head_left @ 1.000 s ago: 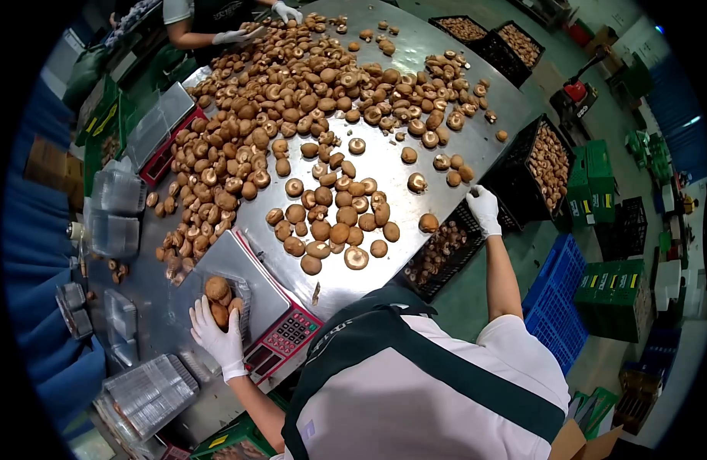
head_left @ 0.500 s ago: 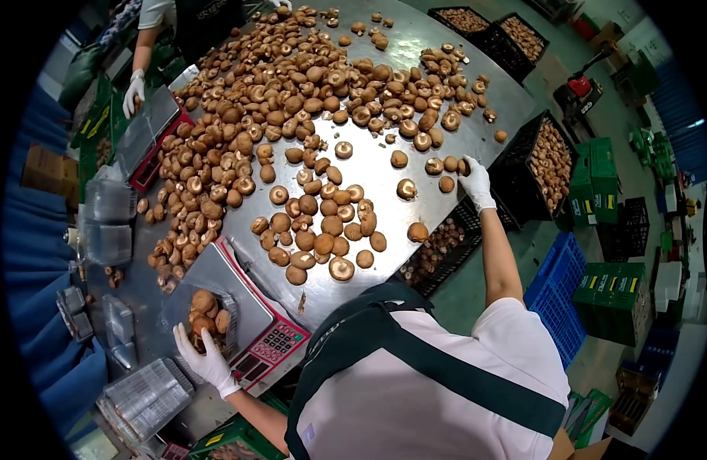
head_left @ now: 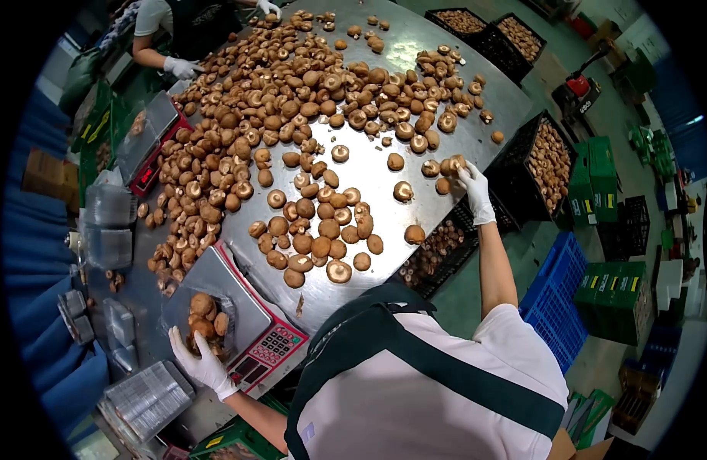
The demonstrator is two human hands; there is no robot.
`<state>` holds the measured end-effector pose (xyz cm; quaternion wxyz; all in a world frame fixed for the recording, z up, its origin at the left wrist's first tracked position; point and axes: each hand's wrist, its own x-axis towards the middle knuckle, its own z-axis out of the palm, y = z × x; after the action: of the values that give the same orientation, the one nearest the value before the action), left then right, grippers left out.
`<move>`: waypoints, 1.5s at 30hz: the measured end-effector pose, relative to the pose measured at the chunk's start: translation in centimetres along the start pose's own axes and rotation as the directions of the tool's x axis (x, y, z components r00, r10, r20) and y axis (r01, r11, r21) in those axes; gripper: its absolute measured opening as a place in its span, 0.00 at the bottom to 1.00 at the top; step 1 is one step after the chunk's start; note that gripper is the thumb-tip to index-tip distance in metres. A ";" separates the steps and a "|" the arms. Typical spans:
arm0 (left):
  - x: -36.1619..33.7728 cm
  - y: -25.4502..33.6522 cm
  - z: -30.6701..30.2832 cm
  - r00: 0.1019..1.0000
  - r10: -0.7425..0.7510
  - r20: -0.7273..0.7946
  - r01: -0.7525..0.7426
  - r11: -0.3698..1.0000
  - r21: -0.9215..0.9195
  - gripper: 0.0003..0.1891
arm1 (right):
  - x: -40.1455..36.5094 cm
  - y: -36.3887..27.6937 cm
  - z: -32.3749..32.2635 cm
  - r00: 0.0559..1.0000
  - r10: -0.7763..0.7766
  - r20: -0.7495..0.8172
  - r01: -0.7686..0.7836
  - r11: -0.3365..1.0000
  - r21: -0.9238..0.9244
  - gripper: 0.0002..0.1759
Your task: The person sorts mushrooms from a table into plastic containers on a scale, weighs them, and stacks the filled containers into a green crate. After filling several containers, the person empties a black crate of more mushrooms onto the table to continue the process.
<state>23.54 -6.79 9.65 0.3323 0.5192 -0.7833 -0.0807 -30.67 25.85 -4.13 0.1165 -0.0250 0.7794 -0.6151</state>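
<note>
My left hand (head_left: 202, 365), in a white glove, rests with fingers spread against the near side of a clear plastic tray (head_left: 229, 316). Several brown mushrooms (head_left: 203, 305) lie in that tray, which sits on a red-edged digital scale (head_left: 255, 307). Over at the right edge of the steel table, my gloved right hand (head_left: 477, 193) has its fingers closed on a mushroom (head_left: 455, 163). Other loose mushrooms (head_left: 431, 168) lie just beside it. Between my hands a loose group of mushrooms (head_left: 329, 228) is spread on the metal.
A large mushroom heap (head_left: 292, 84) covers the far table. Across from me a co-worker's gloved hand (head_left: 183, 67) is near a second scale (head_left: 148, 142). Black crates of mushrooms (head_left: 549, 161) stand at the right edge. Stacked plastic trays (head_left: 148, 399) lie at left.
My right hand has shifted slightly, and the mushroom at its fingers has moved left against its neighbours. My left hand stays by the tray. The co-worker's hand moved from the far scale to the heap.
</note>
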 end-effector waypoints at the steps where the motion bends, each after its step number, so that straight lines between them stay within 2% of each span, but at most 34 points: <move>1: 0.0 0.3 0.0 1.000 0.003 0.007 -0.003 1.000 -0.004 0.21 | -1.1 -1.2 0.7 0.988 0.045 0.148 -0.078 0.970 0.231 0.21; 2: 0.0 0.5 -0.1 1.000 0.002 0.012 -0.002 1.000 -0.003 0.21 | -2.1 -2.2 1.6 0.951 0.054 0.305 -0.189 0.881 0.434 0.21; 4: 0.0 0.7 -0.1 1.000 -0.016 0.019 0.016 1.000 -0.009 0.21 | -3.5 -3.6 3.6 0.860 -0.024 0.510 -0.256 0.844 0.471 0.23; 6: -0.2 0.4 -0.2 1.000 -0.023 0.012 0.023 0.999 -0.040 0.21 | -4.9 -4.4 6.3 0.803 -0.019 0.596 -0.358 0.783 0.508 0.23; 7: -0.4 0.0 -0.3 1.000 -0.023 0.004 0.023 0.999 -0.039 0.21 | -6.3 -5.7 8.2 0.787 -0.057 0.615 -0.338 0.794 0.506 0.23; 8: -0.5 0.1 -0.5 1.000 -0.029 -0.009 0.028 0.998 -0.062 0.21 | -7.4 -6.4 9.6 0.705 -0.091 0.704 -0.414 0.753 0.511 0.20; 11: -1.0 -0.4 -1.5 0.998 -0.042 -0.038 0.041 0.999 -0.034 0.21 | -10.4 -7.4 14.9 0.605 -0.019 0.796 -0.508 0.761 0.404 0.21; 12: -1.3 -0.7 -2.0 0.997 -0.053 -0.056 0.052 0.998 -0.024 0.21 | -12.0 -8.5 16.4 0.512 -0.068 0.857 -0.544 0.746 0.384 0.21; 14: -2.1 -1.0 -3.0 0.994 -0.064 -0.086 0.066 0.997 0.027 0.21 | -14.6 -9.9 19.8 0.432 -0.062 0.900 -0.508 0.807 0.300 0.21; 17: -3.5 -2.1 -4.4 0.981 -0.135 -0.142 0.140 0.990 0.028 0.22 | -18.8 -11.8 24.2 0.293 -0.023 0.956 -0.352 0.927 0.130 0.20; 19: -4.6 -3.0 -5.4 0.969 -0.180 -0.170 0.188 0.981 0.036 0.22 | -21.9 -13.8 26.4 0.258 0.012 0.966 -0.158 0.987 0.030 0.21; 20: -5.2 -3.5 -5.9 0.960 -0.210 -0.185 0.217 0.976 0.016 0.22 | -22.8 -14.0 27.7 0.200 -0.005 0.980 -0.021 1.000 0.009 0.20; 22: -6.3 -4.3 -6.8 0.944 -0.250 -0.213 0.261 0.965 0.022 0.22 | -25.4 -15.7 29.6 0.139 -0.004 0.990 0.105 0.994 -0.011 0.21; 23: -6.8 -4.7 -7.3 0.936 -0.266 -0.230 0.279 0.960 0.025 0.22 | -26.5 -16.4 30.4 0.133 -0.066 0.989 0.269 0.963 0.028 0.22; 24: -7.3 -5.2 -7.7 0.929 -0.282 -0.239 0.297 0.954 0.030 0.22 | -27.9 -16.3 32.0 0.106 -0.282 0.953 0.393 0.893 0.221 0.22; 26: -8.1 -6.0 -8.2 0.916 -0.306 -0.258 0.324 0.945 0.030 0.21 | -29.6 -17.2 33.4 0.076 -0.311 0.947 0.551 0.805 0.220 0.22; 27: -8.4 -6.5 -8.3 0.911 -0.319 -0.260 0.338 0.941 0.027 0.21 | -30.6 -17.2 34.7 0.039 -0.520 0.853 0.708 0.617 0.344 0.22; 28: -8.6 -6.9 -8.6 0.907 -0.331 -0.262 0.349 0.937 0.024 0.21 | -31.3 -17.5 35.4 0.027 -0.518 0.855 0.783 0.543 0.304 0.22; 30: -8.8 -7.5 -8.9 0.901 -0.339 -0.272 0.357 0.934 0.018 0.21 | -32.8 -18.5 36.9 -0.118 -0.671 0.732 0.846 0.318 0.427 0.22; 31: -8.9 -7.8 -9.1 0.901 -0.339 -0.271 0.356 0.934 0.014 0.21 | -33.0 -18.3 37.8 -0.126 -0.670 0.732 0.845 0.314 0.433 0.22; 33: -8.7 -8.4 -9.2 0.897 -0.346 -0.274 0.360 0.933 0.002 0.20 | -33.2 -17.2 39.3 -0.345 -0.554 0.758 0.919 -0.032 0.394 0.22; 34: -8.5 -8.7 -9.2 0.898 -0.348 -0.271 0.359 0.933 -0.008 0.20 | -33.2 -16.8 39.5 -0.348 -0.552 0.758 0.918 -0.036 0.395 0.22; 36: -7.9 -9.1 -9.3 0.896 -0.348 -0.275 0.356 0.934 -0.021 0.21 | -33.1 -16.5 39.8 -0.284 -0.535 0.796 0.900 0.139 0.414 0.22; 37: -7.7 -9.2 -9.3 0.895 -0.350 -0.275 0.355 0.934 -0.031 0.21 | -32.9 -17.3 39.5 -0.225 -0.505 0.833 0.847 0.321 0.424 0.23; 38: -7.4 -9.4 -9.3 0.891 -0.360 -0.276 0.366 0.930 -0.032 0.21 | -32.0 -16.8 39.7 -0.203 -0.533 0.821 0.801 0.392 0.452 0.25; 40: -6.2 -10.1 -9.5 0.893 -0.380 -0.243 0.362 0.925 -0.115 0.21 | -30.8 -17.8 38.4 -0.090 -0.467 0.880 0.688 0.610 0.394 0.25; 42: -5.0 -11.0 -9.2 0.882 -0.413 -0.229 0.391 0.910 -0.137 0.22 | -29.7 -18.6 36.8 0.054 -0.380 0.923 0.686 0.686 0.242 0.23; 44: -3.5 -11.9 -8.7 0.870 -0.482 -0.105 0.417 0.832 -0.365 0.24 | -28.3 -18.4 36.0 0.109 -0.380 0.919 0.645 0.731 0.225 0.23; 45: -2.6 -12.1 -8.4 0.862 -0.495 -0.108 0.430 0.828 -0.361 0.24 | -27.5 -18.2 35.6 0.151 -0.360 0.921 0.602 0.772 0.203 0.22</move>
<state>38.47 -8.09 9.21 0.4591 0.6376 -0.5722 -0.2349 1.75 -7.44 9.84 0.3301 -0.6297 0.5770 -0.4020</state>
